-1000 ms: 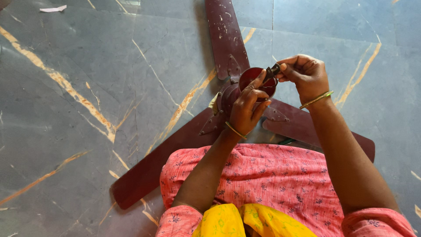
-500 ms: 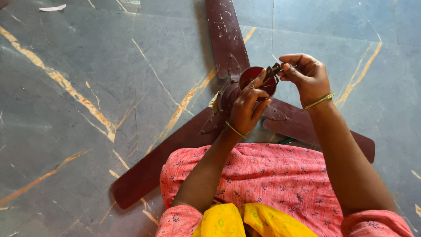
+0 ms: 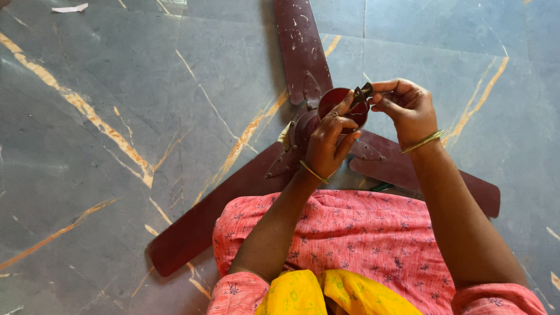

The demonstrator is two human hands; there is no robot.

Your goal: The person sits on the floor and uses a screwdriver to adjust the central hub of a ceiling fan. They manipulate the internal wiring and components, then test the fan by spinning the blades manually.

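Head view of a person seated on a grey marble floor (image 3: 105,116) with a dark red ceiling fan (image 3: 303,125) lying flat just ahead of the knees. The left hand (image 3: 329,143) rests on the fan's hub, its grip closed about a round, dark red cup-shaped cover (image 3: 341,105) that stands tilted above the hub; the index finger lies across the cover's rim. The right hand (image 3: 408,111), just to the right of the left and nearly touching it, pinches a small dark metal fitting (image 3: 363,93) between thumb and forefinger; the fitting sits at the cover's upper right edge, between the two hands. One fan blade (image 3: 300,49) extends away beyond the hands, a second (image 3: 216,213) runs back to the left of the left forearm, and a third (image 3: 420,172) passes beneath the right wrist. A thin gold bangle circles each wrist. A scrap of white paper (image 3: 69,8) lies on the floor far to the left, well apart from both hands.
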